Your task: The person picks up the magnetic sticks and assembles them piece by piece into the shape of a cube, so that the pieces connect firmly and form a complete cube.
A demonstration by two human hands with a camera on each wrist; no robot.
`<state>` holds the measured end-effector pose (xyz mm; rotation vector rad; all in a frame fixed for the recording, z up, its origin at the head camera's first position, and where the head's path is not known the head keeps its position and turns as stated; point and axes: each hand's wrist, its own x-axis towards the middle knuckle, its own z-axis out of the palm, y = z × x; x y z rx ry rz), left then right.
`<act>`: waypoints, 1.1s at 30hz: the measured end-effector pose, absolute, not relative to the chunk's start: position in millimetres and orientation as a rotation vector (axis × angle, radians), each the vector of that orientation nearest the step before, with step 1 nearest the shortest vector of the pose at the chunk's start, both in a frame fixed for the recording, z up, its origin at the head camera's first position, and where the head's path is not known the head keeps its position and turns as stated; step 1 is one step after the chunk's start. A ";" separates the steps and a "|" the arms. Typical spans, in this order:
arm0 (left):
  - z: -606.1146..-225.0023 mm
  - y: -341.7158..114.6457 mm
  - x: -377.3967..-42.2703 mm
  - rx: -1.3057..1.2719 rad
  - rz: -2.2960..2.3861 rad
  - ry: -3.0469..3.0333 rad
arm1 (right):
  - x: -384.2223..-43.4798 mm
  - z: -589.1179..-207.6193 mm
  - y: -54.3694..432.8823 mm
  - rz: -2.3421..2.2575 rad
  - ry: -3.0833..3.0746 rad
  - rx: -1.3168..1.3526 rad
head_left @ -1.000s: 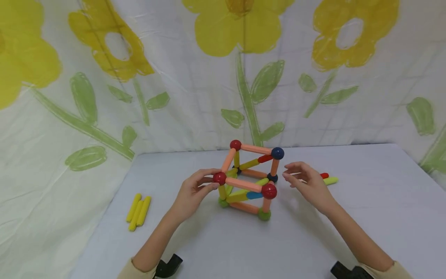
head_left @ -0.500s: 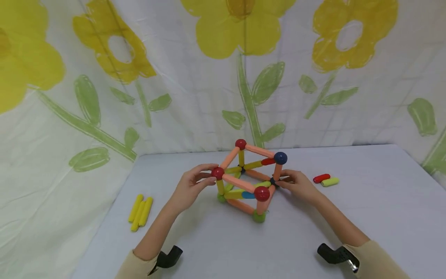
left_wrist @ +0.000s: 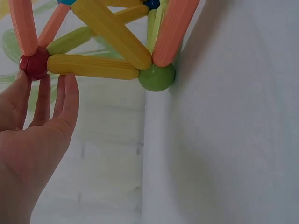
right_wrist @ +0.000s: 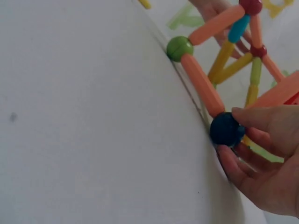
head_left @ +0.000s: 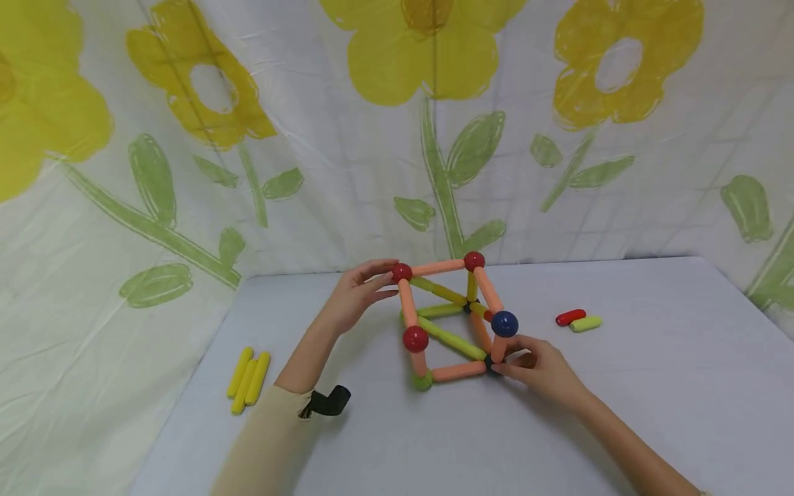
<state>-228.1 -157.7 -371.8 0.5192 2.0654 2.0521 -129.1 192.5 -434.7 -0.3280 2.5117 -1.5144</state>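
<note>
A box-shaped frame of magnetic rods and balls stands on the table, with salmon rods along many edges and yellow and lime rods slanting across its sides. With thumb and fingertips my left hand pinches the red ball at the far left upper corner. Below that ball, a yellow rod runs to a green ball. My right hand pinches the dark blue ball at the near right lower corner. Above it sits another blue ball. Part of the right fingers is hidden behind the frame.
Several loose yellow rods lie together at the left of the white table. On the right lie a red rod and a lime rod. Behind the table hangs a flower-painted curtain.
The frame has turned, its blue-ball side swinging toward me. My right hand has taken hold of the lower dark blue ball and come nearer; my left hand has moved away with its red ball.
</note>
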 end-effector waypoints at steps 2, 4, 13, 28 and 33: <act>-373.4 -151.6 -235.8 0.506 2.073 2.025 | -123.4 -433.4 189.2 -1.521 2.500 -0.305; -375.1 -146.3 -241.7 0.501 2.086 1.995 | -118.9 -432.0 186.6 -1.522 2.493 -0.281; -377.3 -135.7 -244.7 0.461 2.129 1.955 | -113.8 -432.2 184.9 -1.540 2.498 -0.274; -351.9 -206.2 -155.0 0.349 2.062 2.457 | -116.1 -432.0 188.2 -1.565 2.445 -0.318; -353.9 -251.7 -120.3 0.144 2.186 2.534 | -119.9 -436.4 190.8 -1.597 2.406 -0.372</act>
